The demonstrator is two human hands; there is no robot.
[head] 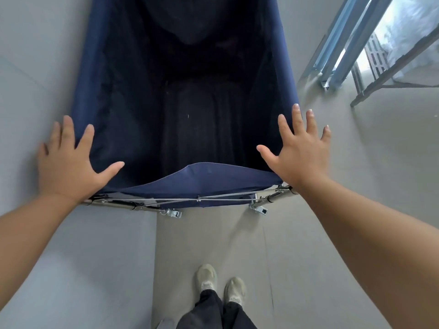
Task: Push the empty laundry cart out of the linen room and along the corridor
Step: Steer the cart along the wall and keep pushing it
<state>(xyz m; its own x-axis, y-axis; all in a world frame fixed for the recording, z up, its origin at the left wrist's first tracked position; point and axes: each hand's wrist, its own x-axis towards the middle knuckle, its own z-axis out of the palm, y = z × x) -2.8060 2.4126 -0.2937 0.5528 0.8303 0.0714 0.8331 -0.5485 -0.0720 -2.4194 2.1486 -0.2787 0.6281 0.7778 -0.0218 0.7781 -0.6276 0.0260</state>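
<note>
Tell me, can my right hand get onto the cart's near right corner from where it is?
Probably yes: the right hand hangs open just over the laundry cart's near right corner, nothing between them.

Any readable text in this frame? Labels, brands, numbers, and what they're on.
None readable.
Laundry cart: plain navy fabric, no label or print showing.
Caster brackets: bare metal, any stamp too small to tell.
Shoes: no logo legible.
Metal frame on the right: no sign or marking visible.
</note>
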